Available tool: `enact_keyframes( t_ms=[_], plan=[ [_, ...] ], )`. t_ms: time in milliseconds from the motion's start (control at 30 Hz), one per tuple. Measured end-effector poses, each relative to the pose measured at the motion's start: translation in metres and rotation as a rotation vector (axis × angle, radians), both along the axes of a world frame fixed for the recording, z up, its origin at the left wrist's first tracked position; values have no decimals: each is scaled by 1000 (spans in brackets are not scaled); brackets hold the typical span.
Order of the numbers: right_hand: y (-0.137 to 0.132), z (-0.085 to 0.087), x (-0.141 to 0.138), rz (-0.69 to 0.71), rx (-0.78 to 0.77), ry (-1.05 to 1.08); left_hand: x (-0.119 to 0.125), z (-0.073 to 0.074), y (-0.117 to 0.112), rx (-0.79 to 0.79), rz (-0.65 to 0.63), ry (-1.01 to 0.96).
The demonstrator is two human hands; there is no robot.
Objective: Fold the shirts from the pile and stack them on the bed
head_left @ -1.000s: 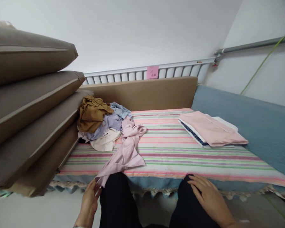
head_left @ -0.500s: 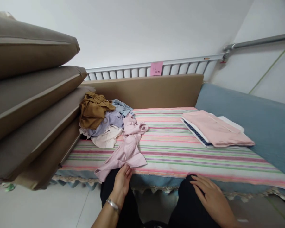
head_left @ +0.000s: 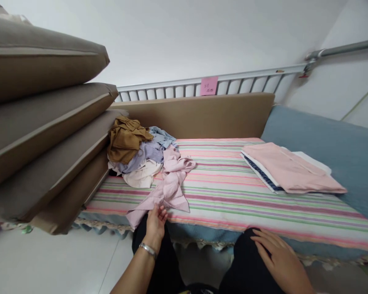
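My left hand (head_left: 156,223) is turned partly palm up over my left knee, its fingers loosely curled and apart. Its fingertips meet the near edge of a crumpled pale pink ribbed garment (head_left: 171,190), part of which hangs over the bed edge. Flat on my right knee rests my right hand (head_left: 276,253), fingers stretched out and holding nothing. Behind the pink garment is a heap of clothes: a mustard-brown piece (head_left: 125,141), a lilac one (head_left: 147,153), a light blue one (head_left: 162,136) and a white one (head_left: 142,174).
Folded clothes, a pink one (head_left: 294,167) on top, lie on the striped sheet (head_left: 227,192) at right. Thick brown cushions (head_left: 49,134) are stacked at left. A brown backboard (head_left: 196,116), blue bolster (head_left: 319,139) and white radiator (head_left: 174,90) border the far side.
The view has shifted slightly left, so things appear further right. My left hand has moved up a little against the pink garment's edge. My right hand stays on my knee.
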State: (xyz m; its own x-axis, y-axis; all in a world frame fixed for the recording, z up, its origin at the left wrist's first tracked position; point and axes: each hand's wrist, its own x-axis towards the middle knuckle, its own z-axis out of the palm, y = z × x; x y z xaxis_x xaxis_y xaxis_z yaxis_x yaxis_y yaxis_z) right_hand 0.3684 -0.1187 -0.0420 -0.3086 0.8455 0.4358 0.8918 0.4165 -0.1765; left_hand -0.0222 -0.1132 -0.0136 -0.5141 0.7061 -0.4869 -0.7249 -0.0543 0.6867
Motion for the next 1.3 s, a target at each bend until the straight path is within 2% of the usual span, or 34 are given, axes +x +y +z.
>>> enact_keyframes(
  t_ms=[233, 467, 633, 733, 867, 967, 1067, 1167, 1300],
  plan=[
    [0, 0, -1, -12, -4, -2, -4, 7, -2, 87, -4, 154],
    [0, 2, -2, -18, -39, -11, 3, 17, 9, 375, -125, 225],
    [1, 10, -5, -13, -78, 24, 3, 18, 11, 305, -140, 248],
    [4, 32, -35, 57, -165, 119, 4, 21, 0, 263, -196, 392],
    [15, 84, -118, 306, -166, 262, 8, 34, -22, 259, -291, 605],
    [27, 129, -183, 526, -135, 224, 12, 51, -40, 261, -382, 837],
    [36, 159, -222, 700, -184, 97, 14, 69, -56, 276, -447, 1055],
    [39, 165, -232, 808, -255, -15, 16, 82, -66, 291, -465, 1080],
    [41, 150, -210, 814, -279, -42, 19, 86, -79, 325, -522, 1010]
  ],
)
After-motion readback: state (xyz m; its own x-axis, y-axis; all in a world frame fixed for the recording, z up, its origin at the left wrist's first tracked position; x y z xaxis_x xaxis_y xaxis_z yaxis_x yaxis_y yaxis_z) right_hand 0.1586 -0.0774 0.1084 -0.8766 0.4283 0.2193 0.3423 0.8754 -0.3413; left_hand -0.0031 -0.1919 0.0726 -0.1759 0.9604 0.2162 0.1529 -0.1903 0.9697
